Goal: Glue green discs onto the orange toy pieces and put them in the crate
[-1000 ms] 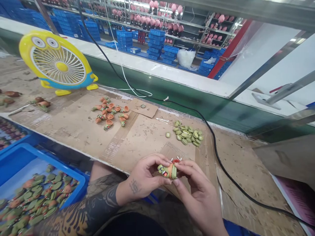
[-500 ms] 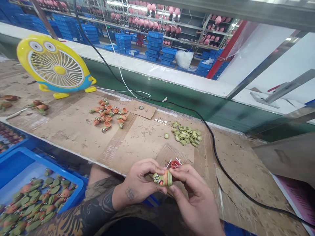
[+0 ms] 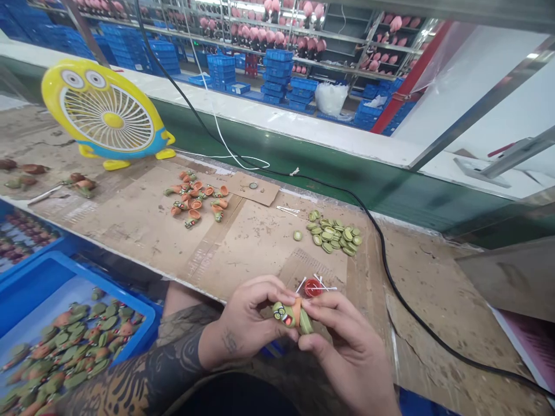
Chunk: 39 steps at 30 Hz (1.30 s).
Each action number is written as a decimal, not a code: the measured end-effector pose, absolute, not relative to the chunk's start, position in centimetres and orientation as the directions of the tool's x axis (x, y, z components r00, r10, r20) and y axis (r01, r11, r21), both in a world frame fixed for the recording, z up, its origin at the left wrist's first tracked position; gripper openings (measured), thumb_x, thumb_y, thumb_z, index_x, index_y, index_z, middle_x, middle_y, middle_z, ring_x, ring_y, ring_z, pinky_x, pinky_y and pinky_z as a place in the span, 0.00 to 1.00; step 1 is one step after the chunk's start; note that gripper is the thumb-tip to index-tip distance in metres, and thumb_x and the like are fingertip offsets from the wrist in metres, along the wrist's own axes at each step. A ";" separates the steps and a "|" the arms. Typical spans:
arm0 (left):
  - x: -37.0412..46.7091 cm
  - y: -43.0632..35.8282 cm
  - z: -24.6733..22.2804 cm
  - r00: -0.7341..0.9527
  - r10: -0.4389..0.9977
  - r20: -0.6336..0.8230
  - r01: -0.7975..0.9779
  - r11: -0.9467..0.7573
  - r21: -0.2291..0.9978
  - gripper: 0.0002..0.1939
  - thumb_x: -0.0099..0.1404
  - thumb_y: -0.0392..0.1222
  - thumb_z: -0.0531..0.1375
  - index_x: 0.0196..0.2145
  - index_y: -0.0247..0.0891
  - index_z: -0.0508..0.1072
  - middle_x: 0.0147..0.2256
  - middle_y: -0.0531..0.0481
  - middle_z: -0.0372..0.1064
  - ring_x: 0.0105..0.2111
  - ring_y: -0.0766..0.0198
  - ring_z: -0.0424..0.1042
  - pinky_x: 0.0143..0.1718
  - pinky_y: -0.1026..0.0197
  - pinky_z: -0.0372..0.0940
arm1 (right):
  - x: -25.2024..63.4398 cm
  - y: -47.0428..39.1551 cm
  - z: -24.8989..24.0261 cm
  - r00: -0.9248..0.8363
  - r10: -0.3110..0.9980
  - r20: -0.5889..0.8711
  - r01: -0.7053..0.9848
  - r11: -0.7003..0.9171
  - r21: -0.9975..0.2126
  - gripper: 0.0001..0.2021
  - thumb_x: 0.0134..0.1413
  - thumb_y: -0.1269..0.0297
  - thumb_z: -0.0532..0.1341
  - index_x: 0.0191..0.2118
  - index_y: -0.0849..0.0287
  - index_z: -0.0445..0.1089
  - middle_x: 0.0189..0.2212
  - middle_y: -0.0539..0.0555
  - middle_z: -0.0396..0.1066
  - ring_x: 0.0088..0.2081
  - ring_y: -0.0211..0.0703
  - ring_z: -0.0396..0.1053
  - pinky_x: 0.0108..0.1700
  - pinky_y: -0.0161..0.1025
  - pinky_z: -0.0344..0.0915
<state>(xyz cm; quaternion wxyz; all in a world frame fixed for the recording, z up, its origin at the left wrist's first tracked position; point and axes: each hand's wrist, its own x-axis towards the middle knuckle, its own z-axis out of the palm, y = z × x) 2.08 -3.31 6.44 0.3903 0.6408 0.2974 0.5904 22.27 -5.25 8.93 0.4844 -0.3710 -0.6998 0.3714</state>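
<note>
Between both hands is a small green and orange figurine (image 3: 296, 314) with big eyes and a red mouth. My left hand (image 3: 247, 318) pinches its face end, and my right hand (image 3: 342, 335) holds the flat green base end between thumb and fingers. Just beyond the fingers sits a small red dish (image 3: 313, 287) with white cotton swabs in and around it. Farther back lies a pile of green oval pieces (image 3: 333, 236), with a single green piece (image 3: 297, 236) beside it. Orange and green figurine parts (image 3: 195, 197) are heaped left of centre.
A yellow fan (image 3: 113, 120) stands at the back left. Blue bin (image 3: 150, 323) with many figurines sits lower left. A black cable (image 3: 384, 254) crosses the cardboard-covered table on the right. Cotton swabs (image 3: 288, 210) and a cardboard piece (image 3: 264, 193) lie toward the back.
The figurine has tilted, its green base end now angled downward in my right fingers. The view has shifted slightly, so the table items appear a little farther right.
</note>
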 end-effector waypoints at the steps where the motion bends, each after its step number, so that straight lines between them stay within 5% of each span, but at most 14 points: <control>1: 2.1 -3.3 6.4 0.125 0.845 0.521 -0.089 -0.513 0.854 0.17 0.58 0.49 0.77 0.41 0.39 0.80 0.39 0.42 0.83 0.36 0.60 0.83 0.37 0.64 0.76 | 22.2 -5.3 8.9 -0.221 0.894 0.390 0.147 0.425 -0.893 0.13 0.62 0.59 0.73 0.52 0.43 0.80 0.43 0.53 0.73 0.45 0.45 0.76 0.42 0.36 0.76; 6: 2.2 -3.2 6.4 0.168 0.811 0.560 -0.108 -0.549 0.829 0.17 0.56 0.46 0.78 0.39 0.39 0.80 0.38 0.42 0.82 0.36 0.60 0.84 0.37 0.64 0.76 | 21.5 -5.3 9.0 -0.141 0.955 0.262 -0.047 0.258 -0.965 0.14 0.51 0.53 0.79 0.42 0.47 0.81 0.38 0.51 0.70 0.41 0.43 0.74 0.39 0.34 0.75; 11: 1.9 -3.0 6.9 0.242 0.748 0.618 -0.092 -0.616 0.782 0.18 0.53 0.40 0.80 0.39 0.40 0.81 0.38 0.41 0.84 0.35 0.59 0.85 0.36 0.66 0.77 | 21.3 -5.5 9.1 -0.256 0.962 0.095 -0.342 0.002 -0.940 0.16 0.48 0.62 0.81 0.41 0.46 0.79 0.37 0.47 0.66 0.30 0.40 0.75 0.30 0.38 0.76; 18: 1.2 -3.5 8.3 0.328 0.666 0.671 0.010 -0.712 0.702 0.13 0.58 0.33 0.76 0.40 0.39 0.82 0.38 0.38 0.85 0.34 0.57 0.86 0.37 0.64 0.80 | 22.1 -5.7 11.0 -0.218 0.964 0.152 0.030 0.163 -0.986 0.17 0.43 0.56 0.83 0.33 0.52 0.78 0.31 0.47 0.71 0.34 0.38 0.72 0.35 0.31 0.71; 23: 1.0 -3.3 8.7 0.348 0.680 0.646 0.015 -0.693 0.721 0.16 0.57 0.33 0.77 0.43 0.40 0.82 0.40 0.39 0.86 0.38 0.57 0.86 0.41 0.63 0.79 | 22.4 -5.5 11.3 -0.250 0.943 0.220 0.148 0.262 -0.954 0.15 0.50 0.56 0.80 0.36 0.53 0.76 0.34 0.49 0.71 0.36 0.42 0.73 0.36 0.35 0.71; 25: 1.0 -3.4 8.6 0.336 0.786 0.518 -0.093 -0.520 0.849 0.18 0.58 0.34 0.76 0.46 0.41 0.83 0.45 0.39 0.84 0.45 0.55 0.84 0.47 0.61 0.78 | 22.4 -5.3 10.9 -0.235 0.925 0.298 0.192 0.345 -0.919 0.13 0.55 0.59 0.77 0.40 0.52 0.75 0.37 0.50 0.71 0.39 0.44 0.73 0.40 0.38 0.72; 27: 1.3 -3.8 8.3 0.402 0.873 0.277 -0.294 -0.164 0.942 0.21 0.63 0.37 0.74 0.54 0.43 0.81 0.52 0.39 0.81 0.51 0.54 0.81 0.50 0.58 0.76 | 22.2 -5.1 10.3 -0.223 0.887 0.405 0.306 0.458 -0.834 0.11 0.60 0.65 0.73 0.45 0.51 0.73 0.41 0.51 0.72 0.42 0.44 0.74 0.44 0.38 0.73; 29: 1.6 -4.4 8.1 0.477 0.876 0.067 -0.453 0.180 0.874 0.23 0.66 0.42 0.73 0.57 0.45 0.78 0.53 0.41 0.79 0.51 0.57 0.80 0.49 0.60 0.74 | 21.9 -5.1 9.8 -0.244 0.816 0.524 0.435 0.575 -0.692 0.12 0.64 0.71 0.69 0.50 0.53 0.72 0.44 0.53 0.73 0.46 0.43 0.74 0.49 0.38 0.73; 31: 2.1 -4.9 7.9 0.487 0.871 -0.062 -0.482 0.327 0.813 0.24 0.63 0.44 0.75 0.55 0.44 0.77 0.46 0.47 0.79 0.44 0.63 0.79 0.46 0.63 0.73 | 21.4 -5.3 9.5 -0.305 0.738 0.602 0.490 0.664 -0.565 0.14 0.67 0.75 0.64 0.54 0.55 0.70 0.46 0.55 0.74 0.48 0.43 0.74 0.52 0.37 0.73; 35: 2.7 -5.3 7.9 0.363 0.926 -0.104 -0.272 0.211 0.939 0.19 0.64 0.49 0.74 0.49 0.39 0.78 0.41 0.49 0.74 0.37 0.66 0.72 0.39 0.65 0.69 | 21.3 -6.2 9.0 -0.398 0.666 0.630 0.454 0.740 -0.496 0.15 0.69 0.75 0.62 0.58 0.58 0.69 0.50 0.58 0.72 0.53 0.44 0.72 0.56 0.38 0.71; 39: 2.4 -5.3 8.1 0.349 0.934 0.077 -0.234 0.007 0.972 0.16 0.64 0.49 0.72 0.44 0.36 0.80 0.38 0.46 0.72 0.35 0.63 0.70 0.34 0.63 0.66 | 24.4 -6.6 7.4 -0.168 0.793 0.585 0.429 0.593 -0.681 0.18 0.65 0.70 0.68 0.58 0.54 0.70 0.52 0.57 0.71 0.51 0.46 0.73 0.54 0.42 0.72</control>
